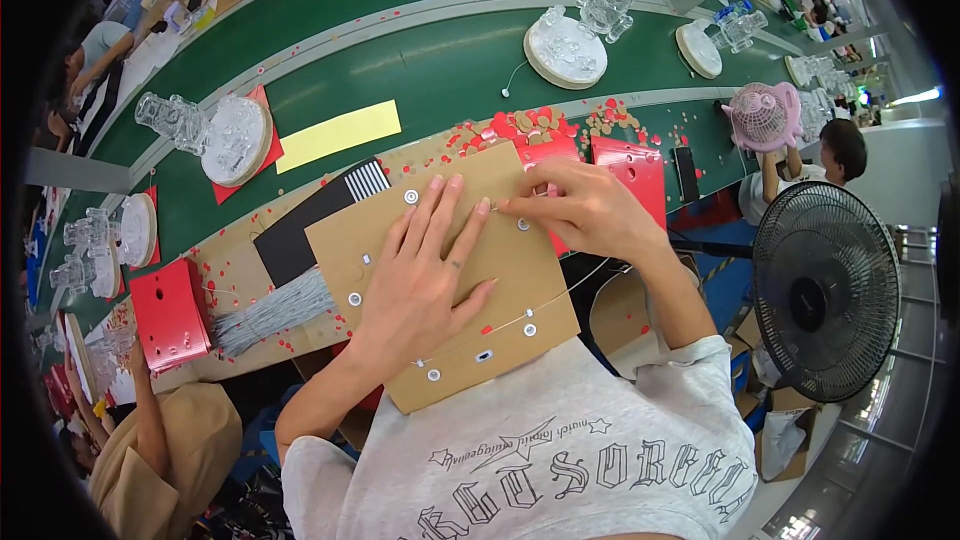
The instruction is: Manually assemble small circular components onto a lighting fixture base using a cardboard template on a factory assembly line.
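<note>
One stack of red punched sheets sits at far left, squared up, probably so single sheets lift off easily. Next, a clear model on a round white base stands on the green belt, a red sheet under it, maybe as padding. Bundle of thin grey wires lies loose, ends toward the worker, likely for quick picking. Black sheet overlaps the brown paper on the bench, partly under the board. Left hand lies spread on the brown board, palm down, fingers pointing away, thumb out to the side; not gripping, apparently pressing to steady it. Board is at centre, in front of the torso, near edge against or just above the shirt (contact unclear), slanted, seemingly to bring its fittings within reach. White cord crosses its near part and runs off the right edge. Right hand comes over the far right edge, wrist bent inward, thumb and forefinger nearly pinched beside the left index fingertip; can't tell whether anything is between them. Further right, more red sheets, a dark phone-like slab, then a black fan facing the worker, presumably for cooling.
</note>
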Available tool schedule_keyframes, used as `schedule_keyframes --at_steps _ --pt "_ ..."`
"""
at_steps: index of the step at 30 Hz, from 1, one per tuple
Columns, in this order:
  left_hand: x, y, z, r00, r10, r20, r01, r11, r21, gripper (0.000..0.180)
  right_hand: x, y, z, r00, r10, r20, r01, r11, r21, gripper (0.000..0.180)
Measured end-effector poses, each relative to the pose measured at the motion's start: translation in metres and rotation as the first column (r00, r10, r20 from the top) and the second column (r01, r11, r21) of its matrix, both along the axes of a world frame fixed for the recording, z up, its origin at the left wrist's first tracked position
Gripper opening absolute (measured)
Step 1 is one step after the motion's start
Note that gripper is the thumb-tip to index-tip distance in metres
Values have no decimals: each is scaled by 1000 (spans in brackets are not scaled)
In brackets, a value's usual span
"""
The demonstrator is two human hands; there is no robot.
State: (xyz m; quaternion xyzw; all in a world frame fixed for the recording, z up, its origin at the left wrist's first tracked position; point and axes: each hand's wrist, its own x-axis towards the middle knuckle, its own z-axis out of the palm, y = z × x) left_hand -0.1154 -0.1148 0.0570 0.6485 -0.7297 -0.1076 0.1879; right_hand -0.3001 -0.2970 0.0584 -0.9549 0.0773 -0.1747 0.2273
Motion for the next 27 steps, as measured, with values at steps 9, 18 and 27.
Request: schedule_keyframes --at_steps 9,18,27 --pt "-3 1 -13 996 -1 -94 -9 995 -103 66 -6 -5 -2 999 25 -42 -30 990 -135 40" --pt "-7 -2 -15 990 20 -137 -35 994 -105 70 -6 -2 2 984 88 -154 -143 909 -393 39" --pt "-12 -4 -12 992 93 -88 -99 993 -70 65 -8 -20 -1 983 167 -78 -185 915 -358 38"
